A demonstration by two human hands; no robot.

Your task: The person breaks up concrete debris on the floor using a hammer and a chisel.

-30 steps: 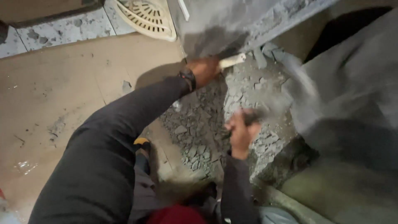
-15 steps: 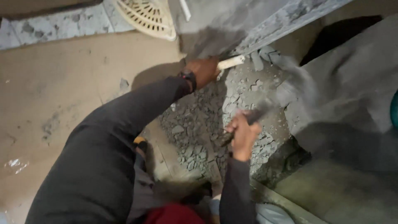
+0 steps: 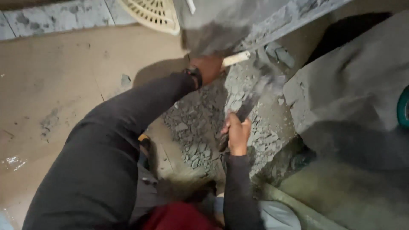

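the right hand (image 3: 237, 135) is gripping a hammer (image 3: 255, 96) by the handle, and compared with a second ago it's swinging higher now, head blurring up near the chisel (image 3: 235, 58). half a second back it was lower over the rubble (image 3: 200, 132). the left hand (image 3: 208, 68) is keeping closed around the pale chisel handle, pressing it against the grey concrete edge (image 3: 272, 23), same spot as before. so this looks like another strike landing, more chips probably coming off.
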